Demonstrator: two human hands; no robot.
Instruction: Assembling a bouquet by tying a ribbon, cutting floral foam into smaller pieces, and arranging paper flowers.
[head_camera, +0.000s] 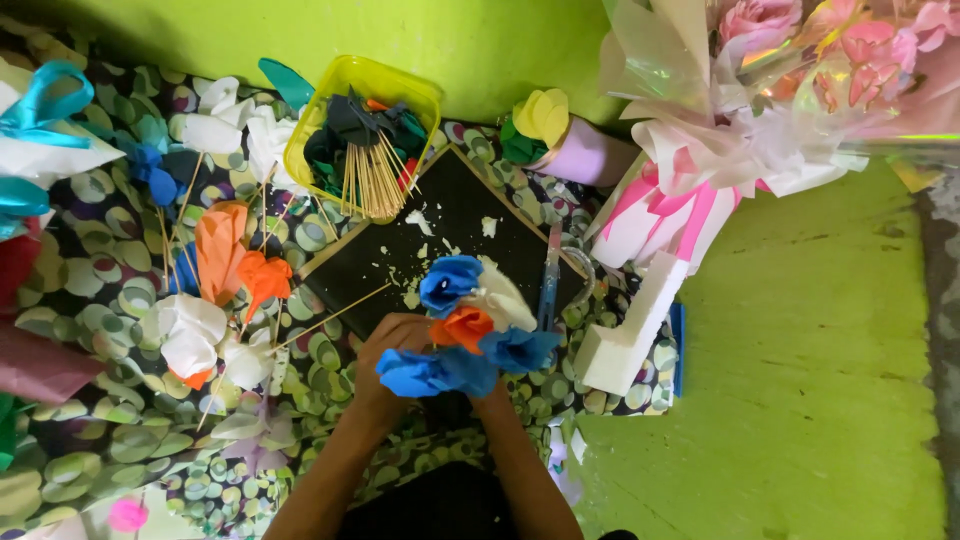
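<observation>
Both my hands hold a small bunch of paper flowers (468, 325), blue, orange and white, over the near corner of a black board (455, 215). My left hand (385, 345) wraps around the stems from the left. My right hand (490, 398) is mostly hidden under the blue blooms, gripping the bunch from below. A thin wooden skewer (335, 317) slants away to the left of my left hand.
A yellow tray (385, 85) of skewers and dark paper flowers stands behind the board. Orange, white and blue paper flowers (225, 290) lie on the patterned cloth at left. A white foam block (640, 320), a wrapped pink bouquet (750, 90) and a glue tube (550, 275) lie at right.
</observation>
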